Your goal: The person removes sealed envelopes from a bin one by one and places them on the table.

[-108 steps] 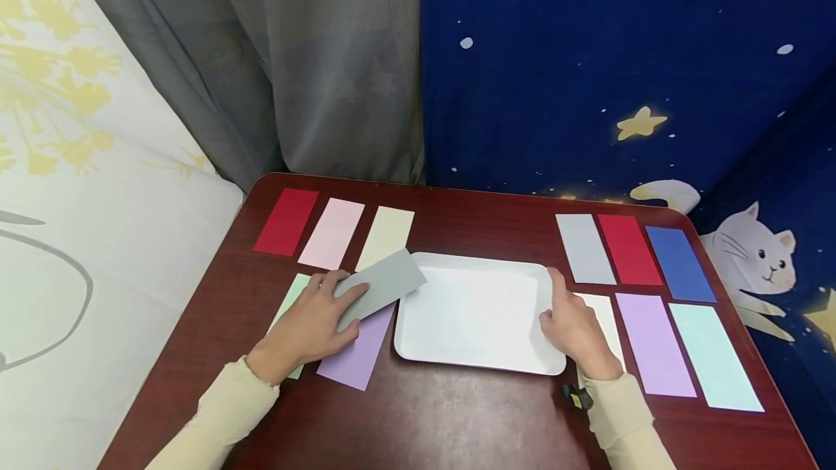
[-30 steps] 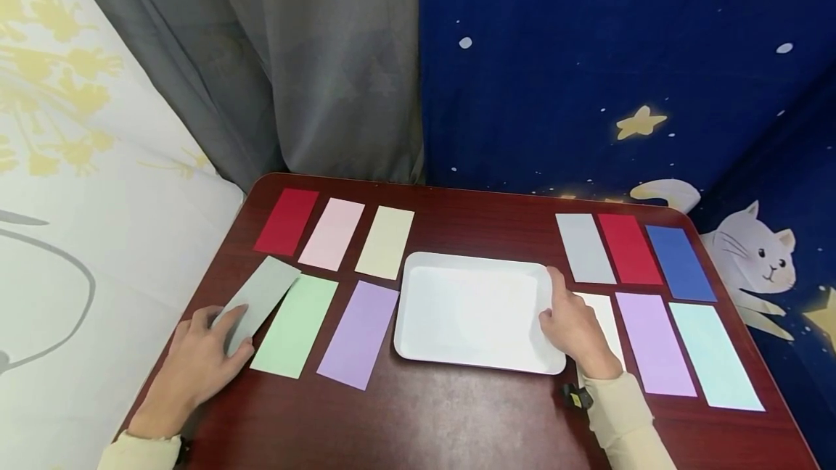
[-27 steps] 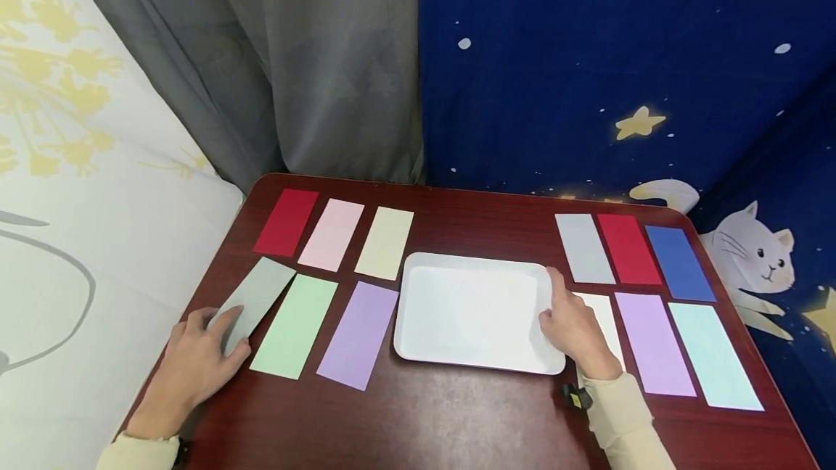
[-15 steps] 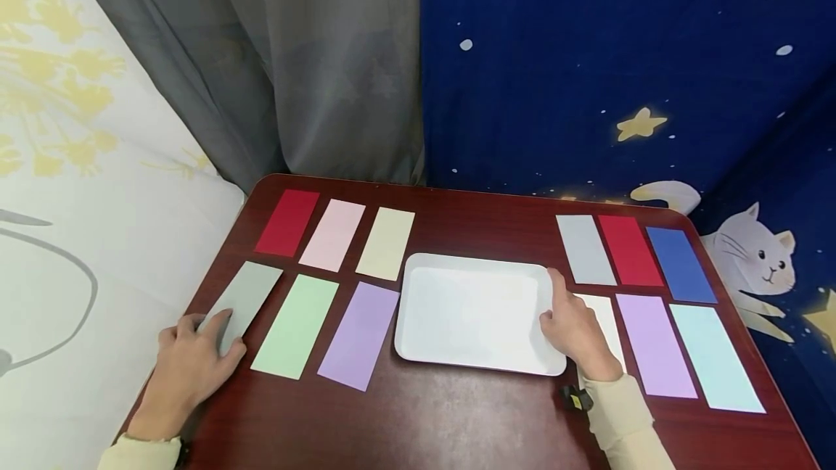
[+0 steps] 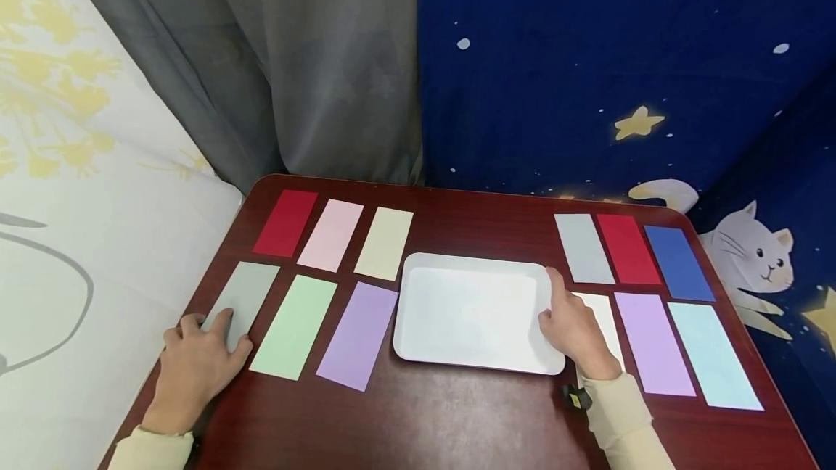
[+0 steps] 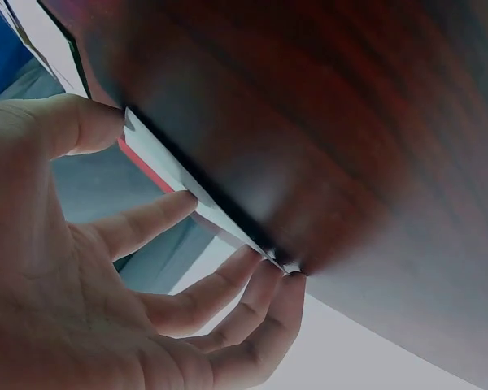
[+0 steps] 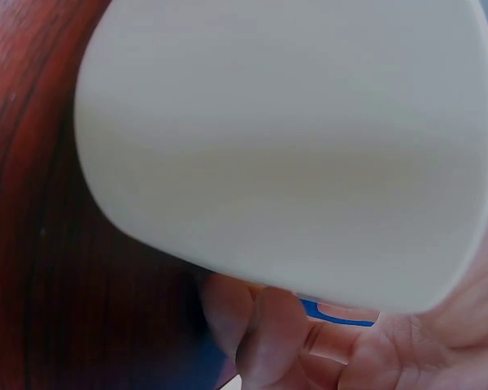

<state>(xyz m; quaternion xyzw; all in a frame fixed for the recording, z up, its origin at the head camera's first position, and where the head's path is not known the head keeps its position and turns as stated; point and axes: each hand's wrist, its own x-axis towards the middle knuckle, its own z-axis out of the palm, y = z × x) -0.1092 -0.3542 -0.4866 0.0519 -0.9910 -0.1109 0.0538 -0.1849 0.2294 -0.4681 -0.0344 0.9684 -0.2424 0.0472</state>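
A grey-green card (image 5: pixel 247 290) lies flat at the table's left edge, in line with a light green card (image 5: pixel 295 326) and a purple card (image 5: pixel 358 336). My left hand (image 5: pixel 196 365) rests at its near end, fingers spread over it and thumb right at its right edge. In the left wrist view, the fingertips (image 6: pixel 185 199) touch the card (image 6: pixel 167 162) along its near edge. On the other side, my right hand (image 5: pixel 575 328) grips the right rim of a white tray (image 5: pixel 473 314). The right wrist view shows fingers (image 7: pixel 272 337) beneath the tray (image 7: pixel 285 146).
Behind on the left lie a red card (image 5: pixel 285 223), a pink card (image 5: pixel 330 235) and a cream card (image 5: pixel 384 244). Right of the tray are a light grey card (image 5: pixel 584 248), red (image 5: pixel 628 249), blue (image 5: pixel 679 262), white, purple (image 5: pixel 654 343) and pale aqua (image 5: pixel 715 355) cards.
My left hand has carried the grey-green card from beside the tray to the left edge, where it now lies flat. The right hand and tray have stayed put.
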